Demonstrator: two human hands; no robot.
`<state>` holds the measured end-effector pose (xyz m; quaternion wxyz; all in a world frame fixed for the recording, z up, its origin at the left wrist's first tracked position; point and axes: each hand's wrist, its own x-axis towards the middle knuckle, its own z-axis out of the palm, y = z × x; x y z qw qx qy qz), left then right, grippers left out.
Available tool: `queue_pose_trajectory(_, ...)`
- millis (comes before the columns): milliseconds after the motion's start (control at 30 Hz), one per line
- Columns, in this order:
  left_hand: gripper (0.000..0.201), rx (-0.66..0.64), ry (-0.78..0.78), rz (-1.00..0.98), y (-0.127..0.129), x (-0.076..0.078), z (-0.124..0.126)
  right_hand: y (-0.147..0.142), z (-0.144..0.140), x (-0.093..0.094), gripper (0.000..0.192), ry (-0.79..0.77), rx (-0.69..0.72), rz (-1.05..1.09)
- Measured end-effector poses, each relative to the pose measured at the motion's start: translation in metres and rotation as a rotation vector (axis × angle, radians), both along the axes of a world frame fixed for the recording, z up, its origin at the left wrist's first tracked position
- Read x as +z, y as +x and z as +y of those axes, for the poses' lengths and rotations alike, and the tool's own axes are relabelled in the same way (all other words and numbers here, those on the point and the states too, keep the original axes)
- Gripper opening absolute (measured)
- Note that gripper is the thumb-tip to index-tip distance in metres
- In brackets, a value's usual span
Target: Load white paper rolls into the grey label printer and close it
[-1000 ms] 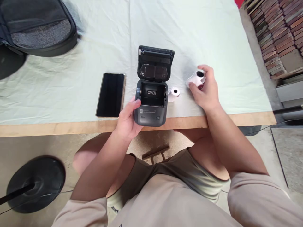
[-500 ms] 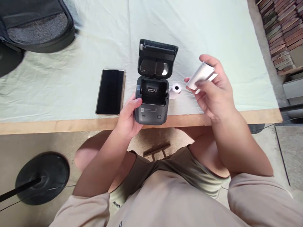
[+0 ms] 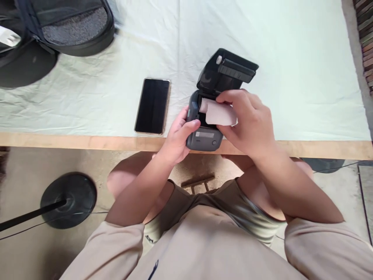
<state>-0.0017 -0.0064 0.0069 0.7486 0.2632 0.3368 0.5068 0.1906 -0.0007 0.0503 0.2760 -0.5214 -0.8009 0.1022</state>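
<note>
Head view: one printer (image 3: 204,138) gripped by left hand (image 3: 177,136); right hand (image 3: 250,120) fingers hold one paper roll (image 3: 217,112); one phone (image 3: 153,105).

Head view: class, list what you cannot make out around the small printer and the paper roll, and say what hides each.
- Printer compartment: covered by the paper roll and right hand.
- Front label text: too small.
- Printer's left side: behind the left hand.
- Roll's right end: hidden by the fingers.
- Black bag: cut off by the top edge.
</note>
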Motion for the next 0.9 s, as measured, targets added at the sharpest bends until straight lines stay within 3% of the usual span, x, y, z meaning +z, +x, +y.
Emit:
queue_pose_trajectory(133, 0.035, 0.023, -0.015, 0.009, -0.002, 0.001, 0.001, -0.002, 0.000, -0.008, 0.016, 0.010, 0.014, 0.004)
queue_pose_trajectory(267, 0.032, 0.053, -0.019, -0.028, -0.004, -0.001, 0.002, -0.004, -0.005, -0.011, 0.021, -0.008, 0.066, 0.010)
queue_pose_trajectory(433, 0.044, 0.026, 0.002, -0.076, -0.007, -0.005, 0.001, -0.003, -0.012, -0.009, 0.024, -0.033, 0.159, 0.089)
queue_pose_trajectory(567, 0.053, 0.022, 0.011, -0.017, -0.006, -0.007, 0.001, 0.014, 0.005, -0.006, 0.014, 0.278, 0.073, 0.415)
queue_pose_trajectory(633, 0.053, 0.026, 0.015, 0.015, -0.005, -0.007, 0.001, 0.025, 0.021, -0.006, 0.022, 0.371, 0.027, 0.474)
queue_pose_trajectory(733, 0.052, 0.034, -0.001, 0.037, -0.006, -0.006, 0.001, 0.033, 0.038, -0.006, 0.043, 0.194, 0.048, 0.513)
queue_pose_trajectory(800, 0.055, 0.025, -0.015, 0.050, -0.007, -0.006, 0.000, 0.030, 0.038, -0.005, 0.041, 0.070, 0.029, 0.555)
queue_pose_trajectory(900, 0.060, 0.017, -0.023, 0.068, -0.009, -0.007, -0.002, 0.022, 0.026, -0.002, 0.031, 0.027, 0.010, 0.581)
